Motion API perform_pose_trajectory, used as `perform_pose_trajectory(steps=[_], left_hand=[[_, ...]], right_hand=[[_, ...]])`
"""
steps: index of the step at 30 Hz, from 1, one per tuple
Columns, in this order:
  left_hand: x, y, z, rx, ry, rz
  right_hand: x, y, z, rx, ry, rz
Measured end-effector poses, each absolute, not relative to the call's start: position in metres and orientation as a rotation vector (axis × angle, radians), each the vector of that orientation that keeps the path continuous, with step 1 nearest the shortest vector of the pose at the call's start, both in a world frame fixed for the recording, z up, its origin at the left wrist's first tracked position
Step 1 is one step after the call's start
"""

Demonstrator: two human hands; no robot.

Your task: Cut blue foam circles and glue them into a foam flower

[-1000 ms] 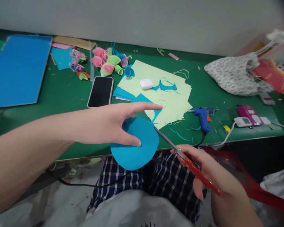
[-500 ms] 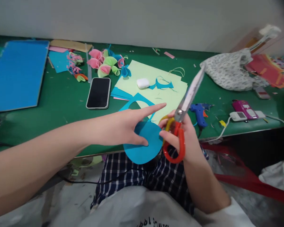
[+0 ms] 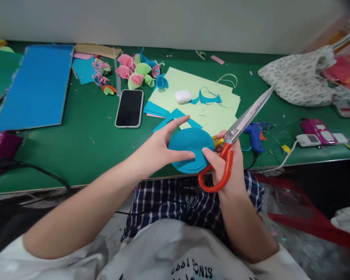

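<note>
Blue paper circles, at least two stacked slightly out of line, are held above the table's front edge. My left hand grips their left side, thumb across the top face and the other fingers partly hidden behind; its index finger reaches along the far edge. Scissors with one red and one yellow handle hang in my right hand, blades pointing up and right, slightly apart. That hand's thumb also presses the circles' right edge. Just behind lies a blue paper offcut, partly covered by my left hand.
Pale green sheets lie behind, bearing a white case and blue scraps. A phone and folded paper flowers are left of them. Right are a blue glue gun, a purple power strip and a patterned cloth bag.
The circles have risen away from my lap, over the table edge. My left hand has drawn back to their left side. The scissors have tilted further right, and the view has shifted left.
</note>
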State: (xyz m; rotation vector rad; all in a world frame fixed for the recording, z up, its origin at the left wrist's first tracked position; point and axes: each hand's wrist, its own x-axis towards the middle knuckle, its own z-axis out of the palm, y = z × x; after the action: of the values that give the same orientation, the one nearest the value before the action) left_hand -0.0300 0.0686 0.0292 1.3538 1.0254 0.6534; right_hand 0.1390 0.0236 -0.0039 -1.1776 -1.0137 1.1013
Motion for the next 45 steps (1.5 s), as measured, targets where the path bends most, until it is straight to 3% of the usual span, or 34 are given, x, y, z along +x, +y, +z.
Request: perform_pose_trajectory(steps=[8,45], left_hand=[[-0.02,0.059,0.014,1.414,1.134,0.882],[-0.008,0.056,0.012,1.043,1.128,1.009]], right_hand=[[0.138,0.026,-0.011,-1.18,-0.986,1.052],[0.137,0.03,-0.012,-1.135,-0.902,1.123]])
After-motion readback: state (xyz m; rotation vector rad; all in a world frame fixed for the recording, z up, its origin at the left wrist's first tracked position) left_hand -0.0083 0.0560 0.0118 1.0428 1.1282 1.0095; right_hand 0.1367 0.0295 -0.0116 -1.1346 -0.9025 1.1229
